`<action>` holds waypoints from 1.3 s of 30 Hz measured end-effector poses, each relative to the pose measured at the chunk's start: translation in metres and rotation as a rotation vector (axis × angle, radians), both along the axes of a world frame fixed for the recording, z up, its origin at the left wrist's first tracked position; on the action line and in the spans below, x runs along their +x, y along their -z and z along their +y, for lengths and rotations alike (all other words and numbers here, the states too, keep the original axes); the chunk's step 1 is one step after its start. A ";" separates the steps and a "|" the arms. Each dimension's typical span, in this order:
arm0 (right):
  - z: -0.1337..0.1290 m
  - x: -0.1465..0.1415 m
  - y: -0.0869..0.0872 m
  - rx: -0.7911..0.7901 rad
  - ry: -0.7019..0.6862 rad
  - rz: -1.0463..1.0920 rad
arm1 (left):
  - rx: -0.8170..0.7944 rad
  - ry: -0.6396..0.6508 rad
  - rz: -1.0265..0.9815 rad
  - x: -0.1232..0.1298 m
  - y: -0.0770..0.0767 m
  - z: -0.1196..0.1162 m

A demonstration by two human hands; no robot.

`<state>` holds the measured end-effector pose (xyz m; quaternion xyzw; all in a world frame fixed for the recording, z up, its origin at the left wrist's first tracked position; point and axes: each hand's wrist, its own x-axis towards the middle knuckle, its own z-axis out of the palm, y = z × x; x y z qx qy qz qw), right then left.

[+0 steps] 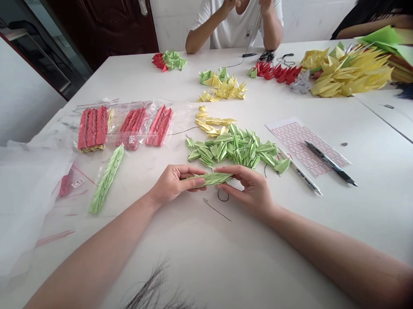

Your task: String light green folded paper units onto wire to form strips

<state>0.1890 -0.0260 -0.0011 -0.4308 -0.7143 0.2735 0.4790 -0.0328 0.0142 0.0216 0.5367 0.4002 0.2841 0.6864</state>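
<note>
A green folded-paper strip (213, 178) lies level between my two hands, just above the table. My left hand (176, 183) pinches its left end between thumb and fingers. At its right end, my right hand (249, 187) grips it the same way. Just beyond my hands is a heap of green folded-paper pieces (239, 148), with yellow folded pieces (213, 122) behind it. A needle (217, 209) rests on the table below the strip, near a small loop of dark thread (223, 196). Another green strip (107, 179) lies on clear plastic at the left.
Bagged red strips (92, 128) lie at the back left, plastic bags (24, 182) at the left edge. A label sheet (288, 136), a black pen (331, 163) and a white pen (304, 177) are at right. Across the table (126, 75) sits a person in white (234, 21).
</note>
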 end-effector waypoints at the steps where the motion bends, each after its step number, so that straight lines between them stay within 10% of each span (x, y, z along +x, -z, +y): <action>1: 0.000 0.000 0.000 -0.001 0.000 0.005 | 0.001 0.002 0.000 0.000 0.000 0.000; 39: -0.001 -0.002 0.000 0.039 -0.162 0.032 | 0.064 0.281 0.098 0.000 -0.007 -0.003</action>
